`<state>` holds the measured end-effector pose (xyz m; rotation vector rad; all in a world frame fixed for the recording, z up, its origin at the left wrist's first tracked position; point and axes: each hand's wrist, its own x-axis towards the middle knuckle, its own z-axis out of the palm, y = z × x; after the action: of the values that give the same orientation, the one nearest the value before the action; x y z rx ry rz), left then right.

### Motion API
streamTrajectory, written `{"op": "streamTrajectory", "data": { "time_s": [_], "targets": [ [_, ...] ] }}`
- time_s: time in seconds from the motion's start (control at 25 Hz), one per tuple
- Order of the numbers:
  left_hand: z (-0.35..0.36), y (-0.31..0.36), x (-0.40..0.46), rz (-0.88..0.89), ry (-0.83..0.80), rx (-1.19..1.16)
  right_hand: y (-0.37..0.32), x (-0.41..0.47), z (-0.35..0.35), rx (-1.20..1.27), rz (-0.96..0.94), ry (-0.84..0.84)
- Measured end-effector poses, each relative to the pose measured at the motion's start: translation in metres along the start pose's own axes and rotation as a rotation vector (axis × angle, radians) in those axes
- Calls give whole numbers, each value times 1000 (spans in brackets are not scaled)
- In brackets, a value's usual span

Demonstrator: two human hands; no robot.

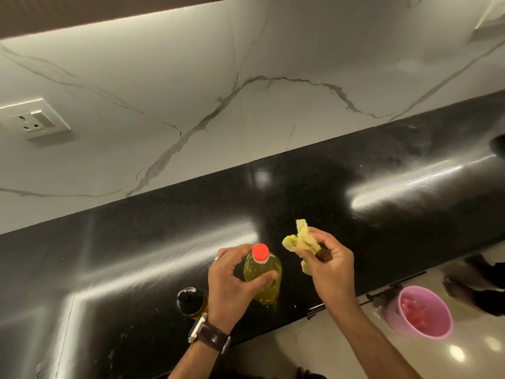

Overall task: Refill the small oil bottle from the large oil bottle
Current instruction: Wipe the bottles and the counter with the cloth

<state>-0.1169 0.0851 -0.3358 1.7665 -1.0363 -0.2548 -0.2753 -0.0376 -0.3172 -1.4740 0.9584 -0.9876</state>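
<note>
— Standing by the glossy black stone counter, what did you see at its left?

— A white wall socket sat in the white veined marble backsplash. Down near the counter's front edge stood the small bottle of amber oil with a black cap, upright, partly hidden behind the person's left wrist.

— And the left hand?

— It wore a silver ring on one finger and a dark-strapped wristwatch. It was curled loosely around the large clear plastic bottle of yellow oil, thumb pressed to the bottle's near side, fingers arched round the far shoulder. The bottle stood upright on the counter, just right of the small one, its red screw cap on.

— The right hand?

— Raised just beside the big bottle, apart from it, fingers pinched closed on a crumpled pale yellow cloth. Something small and dark showed in the palm; I couldn't tell what.

— Further right?

— A pink plastic tub sat on the pale floor below the counter edge.
</note>
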Motion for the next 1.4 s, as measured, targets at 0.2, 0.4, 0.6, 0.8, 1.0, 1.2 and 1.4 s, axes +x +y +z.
{"op": "streamTrajectory", "data": {
  "time_s": [0.2,0.4,0.6,0.8,1.0,1.2,1.4],
  "targets": [
    [-8,10,-1,37,5,-30,9,-9,-7,183,190,-297],
    [-10,18,1,80,-61,-78,5,-18,16,-163,-337,-405],
    [-11,15,2,135,-64,-20,80,-25,27,-388,-157,-289],
    [-9,11,1,141,-63,-8,113,-20,34,-623,38,-331],
    [-10,10,-1,133,-60,-11,61,-9,23,-208,-211,-180],
    [-8,5,-4,113,-48,-24,78,-8,20,-528,-501,-203],
    [-7,4,-6,109,-46,-11,137,-4,28,-962,-227,-504]
  ]
}}
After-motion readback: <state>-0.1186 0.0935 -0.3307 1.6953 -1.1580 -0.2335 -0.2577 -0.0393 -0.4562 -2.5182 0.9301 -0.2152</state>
